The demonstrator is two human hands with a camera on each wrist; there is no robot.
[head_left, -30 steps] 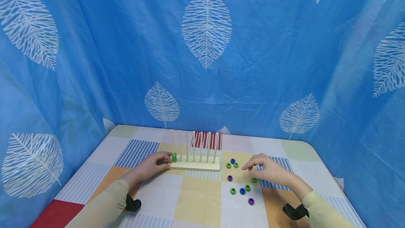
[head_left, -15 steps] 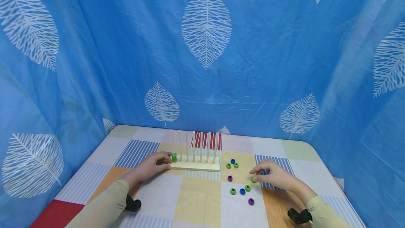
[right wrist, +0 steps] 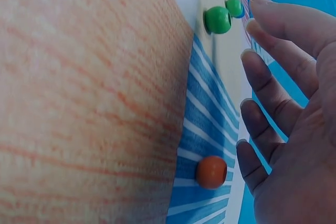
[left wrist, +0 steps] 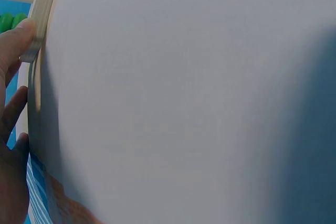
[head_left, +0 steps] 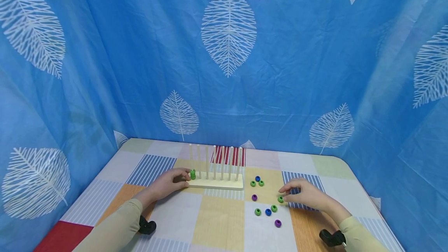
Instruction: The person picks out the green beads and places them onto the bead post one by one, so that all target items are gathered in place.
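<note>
A green bead (head_left: 280,199) sits on the worktop (head_left: 222,221) just by the thumb and fingertips of the right grip (head_left: 305,194); the right wrist view shows the fingertips above it, with a slight gap between. The right grip is spread, its digits parted and gently bent. An orange bead (right wrist: 211,172) lies on a blue striped patch below the little-finger side of the hand, apart from it. The left grip (head_left: 169,182) pinches the left end of the stand (head_left: 215,184), thumb at the near corner. Just beside those fingertips, a green pair (head_left: 193,174) is stacked at the foot of the leftmost peg.

Between the stand's right end and the right grip, the worktop carries a blue bead (head_left: 257,178) close to a pair of green ones, with a purple bead (head_left: 254,197) nearer the person. Four more beads, two green, one blue and one purple, lie closer in. The worktop's right edge runs well beyond the right grip; a curtain (head_left: 297,69) rises past the far edge, and the stand's base sits in from it.

The stand's long axis runs left to right, its seven pegs (head_left: 214,162) upright. The round green bead by the thumb has its hole facing up, as does the orange bead.
</note>
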